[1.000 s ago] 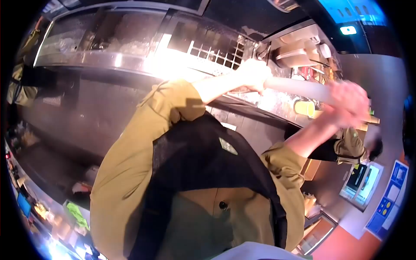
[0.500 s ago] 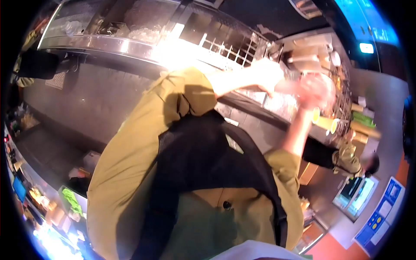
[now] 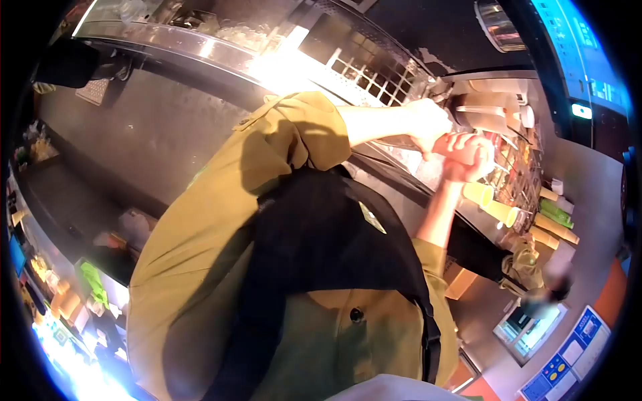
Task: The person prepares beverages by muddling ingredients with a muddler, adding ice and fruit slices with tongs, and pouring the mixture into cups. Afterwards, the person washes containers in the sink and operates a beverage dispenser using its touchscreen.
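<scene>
My left hand point(image 3: 429, 123) reaches across from the left over the lit metal counter, its fingers bent toward my other hand. Close beside it, my right hand point(image 3: 470, 157) is raised with curled fingers. A reddish patch shows between the two hands; glare hides whether it is an object or part of a hand. Just below my right hand are two stacks of yellow cups point(image 3: 500, 212). Behind the hands stands a clear pitcher-like container point(image 3: 483, 115). A metal grid point(image 3: 371, 80) lies beyond my left forearm.
A steel counter edge point(image 3: 167, 48) runs along the far side. Another person's sleeve point(image 3: 525, 262) shows at right, and a dark-clad person point(image 3: 67, 63) at upper left. A cardboard box point(image 3: 460, 281) sits low at right. Green packets point(image 3: 556, 212) lie at far right.
My right hand, blurred before, has moved left and slightly down and shows more sharply. My left hand stays close to it. The whole view has shifted slightly.
</scene>
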### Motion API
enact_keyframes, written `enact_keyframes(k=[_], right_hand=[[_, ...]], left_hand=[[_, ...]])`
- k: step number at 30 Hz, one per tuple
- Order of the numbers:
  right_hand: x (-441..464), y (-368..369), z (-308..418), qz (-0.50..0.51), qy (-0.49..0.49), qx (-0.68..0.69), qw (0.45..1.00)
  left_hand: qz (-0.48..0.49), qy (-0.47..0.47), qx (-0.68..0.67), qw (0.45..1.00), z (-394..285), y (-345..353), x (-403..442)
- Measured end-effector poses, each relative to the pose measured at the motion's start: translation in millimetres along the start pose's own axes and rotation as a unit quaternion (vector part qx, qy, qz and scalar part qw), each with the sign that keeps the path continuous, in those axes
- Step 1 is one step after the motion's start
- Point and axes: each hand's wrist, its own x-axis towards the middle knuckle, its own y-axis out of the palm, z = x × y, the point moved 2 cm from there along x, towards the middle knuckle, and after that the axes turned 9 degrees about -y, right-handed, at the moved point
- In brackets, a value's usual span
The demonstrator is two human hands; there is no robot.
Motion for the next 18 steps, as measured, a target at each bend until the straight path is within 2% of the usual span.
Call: enact_keyframes(k=[2,5,6,9,10,11,14,15,18], right_hand=[[20,-13,53,0.135,-0.133,-0.187,0.964],[55,-14,137,0.116,-0.089,-0.045,0.988],[57,-10,139,0.112,-0.09,-0.028,0.989],[20,0,66,0.067,-0.097,-0.087,0.989],[21,-2,67,0.064,-0.102,-0.095,0.988],[31,-8,83,0.082,-0.11,-0.093,0.986],[60,-10,154,0.122,-0.092,0.006,0.988],[56,-8,145,0.116,-0.095,0.009,0.989],[22,-2,63,0.064,-0.093,-0.053,0.992]], left_hand=[[0.047,0.002,-0.004,0.999,-9,-2,-8],[0.052,0.003,-0.013,0.999,-4,-8,0],[0.053,0.003,-0.011,0.999,-6,-5,0],[0.022,0.018,-0.014,1.0,-5,-8,-2],[0.014,0.027,-0.016,0.999,-4,-7,-8],[-0.003,0.035,-0.02,0.999,-2,-9,-5],[0.056,0.011,-0.01,0.998,-4,-10,-2],[0.073,0.002,-0.01,0.997,-5,-10,-2],[0.003,0.016,-0.006,1.0,-4,-11,-1]])
